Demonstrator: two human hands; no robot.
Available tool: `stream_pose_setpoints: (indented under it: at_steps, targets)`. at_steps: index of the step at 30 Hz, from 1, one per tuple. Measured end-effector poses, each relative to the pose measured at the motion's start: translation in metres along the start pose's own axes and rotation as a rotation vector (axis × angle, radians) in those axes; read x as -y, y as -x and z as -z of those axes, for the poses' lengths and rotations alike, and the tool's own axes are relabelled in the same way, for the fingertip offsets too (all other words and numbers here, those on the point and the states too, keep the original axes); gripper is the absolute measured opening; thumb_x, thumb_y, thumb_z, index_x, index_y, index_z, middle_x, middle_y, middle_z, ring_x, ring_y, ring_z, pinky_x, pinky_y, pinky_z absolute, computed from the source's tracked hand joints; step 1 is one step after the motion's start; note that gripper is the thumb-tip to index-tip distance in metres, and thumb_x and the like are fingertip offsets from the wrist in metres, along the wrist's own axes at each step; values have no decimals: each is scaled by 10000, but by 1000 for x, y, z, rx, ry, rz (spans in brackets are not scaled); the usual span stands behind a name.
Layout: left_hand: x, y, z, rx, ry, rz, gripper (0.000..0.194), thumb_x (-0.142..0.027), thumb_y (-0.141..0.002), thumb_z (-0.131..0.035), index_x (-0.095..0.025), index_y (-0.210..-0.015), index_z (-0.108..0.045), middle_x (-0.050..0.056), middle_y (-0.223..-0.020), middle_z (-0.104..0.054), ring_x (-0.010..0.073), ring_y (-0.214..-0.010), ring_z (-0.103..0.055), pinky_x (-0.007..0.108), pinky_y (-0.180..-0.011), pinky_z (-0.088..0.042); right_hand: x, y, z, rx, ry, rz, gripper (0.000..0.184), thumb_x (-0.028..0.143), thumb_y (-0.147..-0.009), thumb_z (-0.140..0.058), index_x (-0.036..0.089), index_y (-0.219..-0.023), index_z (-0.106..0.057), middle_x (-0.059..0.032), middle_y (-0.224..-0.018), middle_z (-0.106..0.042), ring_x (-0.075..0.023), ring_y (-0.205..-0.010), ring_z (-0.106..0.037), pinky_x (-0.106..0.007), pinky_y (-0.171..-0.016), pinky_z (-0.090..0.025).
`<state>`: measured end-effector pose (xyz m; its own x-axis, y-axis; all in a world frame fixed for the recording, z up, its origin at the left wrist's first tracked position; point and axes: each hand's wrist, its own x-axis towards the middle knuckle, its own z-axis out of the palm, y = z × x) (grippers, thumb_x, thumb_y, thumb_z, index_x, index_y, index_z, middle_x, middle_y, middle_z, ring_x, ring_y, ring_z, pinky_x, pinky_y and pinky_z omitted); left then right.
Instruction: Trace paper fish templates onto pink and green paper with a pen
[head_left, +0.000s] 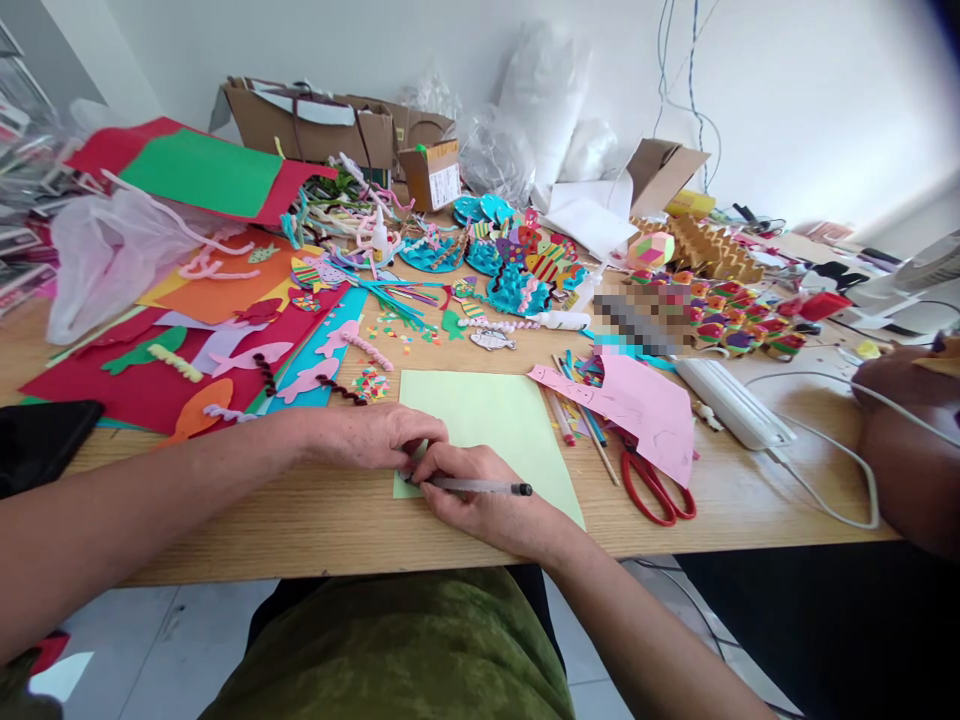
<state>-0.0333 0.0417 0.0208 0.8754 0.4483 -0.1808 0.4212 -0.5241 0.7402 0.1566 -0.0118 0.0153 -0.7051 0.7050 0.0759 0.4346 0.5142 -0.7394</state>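
A pen point(487, 487) with a black end is gripped in my right hand point(480, 500), its writing end low over the left edge of a pale green sheet of paper point(487, 410). My left hand point(375, 437) rests on that same edge, fingers bent and closed against the sheet. A small greyish thing shows beneath the fingertips, mostly covered, and I cannot make out what it is. The two hands touch or nearly touch. Left of them lie an orange paper fish point(201, 408) and pink paper fish point(306, 380) with curled pipe cleaners.
Red-handled scissors point(651, 490) lie under pink paper point(652, 410) on the right. A white power strip point(731, 405) with a cable lies beyond. Coloured sheets point(82, 375) cover the left side. Blue craft pieces point(517, 290) and cardboard boxes point(307, 125) stand behind. Another person point(911, 440) sits at right.
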Motion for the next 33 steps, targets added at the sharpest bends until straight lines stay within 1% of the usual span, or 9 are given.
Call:
stream_pose_setpoints:
  at_steps: [3,6,11,19,24,26,30,33]
  targets:
    - [0,0,0,-4,-12,23,263,6,-691,-494,-204,-847,-525,-49,-755,-568,129,-738,-557,186,-641,-390,-3,0,-3,-15,2,21,125,93,-809,-509,188,-864,-568,-25,-879,-669,-122,-707,-618,-205,-637,-433]
    - [0,1,-1,-12,-22,39,288,8,-685,-492,-207,-875,-512,-48,-759,-558,133,-752,-558,189,-642,-383,-6,0,-7,-39,8,45,115,104,-820,-506,179,-879,-572,-45,-902,-666,-138,-741,-625,-218,-648,-433]
    - [-1,1,-2,-22,-17,47,290,13,-679,-487,-205,-869,-509,-47,-758,-560,132,-743,-551,190,-641,-384,-6,0,-8,-49,-4,22,110,112,-820,-511,175,-876,-580,-41,-880,-659,-136,-726,-611,-217,-635,-425]
    - [0,1,-2,-25,-9,27,248,1,-712,-519,-197,-862,-517,-43,-758,-566,127,-729,-544,186,-637,-384,-1,1,-2,-37,-75,-4,115,94,-803,-501,181,-839,-568,-13,-826,-638,-105,-664,-570,-202,-625,-422]
    - [1,2,-3,-24,-9,-19,187,-25,-752,-527,-193,-831,-551,-35,-769,-554,120,-723,-538,185,-651,-393,-1,6,3,-12,-138,-20,141,74,-788,-476,176,-834,-562,-13,-824,-649,-107,-665,-568,-207,-627,-427]
    - [2,2,-3,-21,-10,-52,184,-26,-764,-510,-191,-818,-568,-25,-786,-557,123,-744,-543,188,-674,-403,-2,7,4,-5,-128,-22,149,70,-781,-471,180,-828,-559,-7,-811,-648,-103,-653,-561,-203,-625,-423]
    - [4,1,-5,-13,6,-160,218,-57,-835,-457,-187,-786,-625,14,-883,-578,136,-829,-558,201,-750,-417,-4,9,5,-15,-69,-11,141,83,-767,-476,189,-822,-552,18,-733,-624,-90,-583,-519,-190,-584,-398]
    - [4,0,-6,-26,23,-178,244,-72,-854,-452,-183,-755,-646,22,-895,-588,135,-814,-563,200,-728,-422,-3,11,4,-23,-40,-7,122,92,-767,-477,184,-804,-547,24,-683,-602,-83,-541,-483,-184,-549,-374]
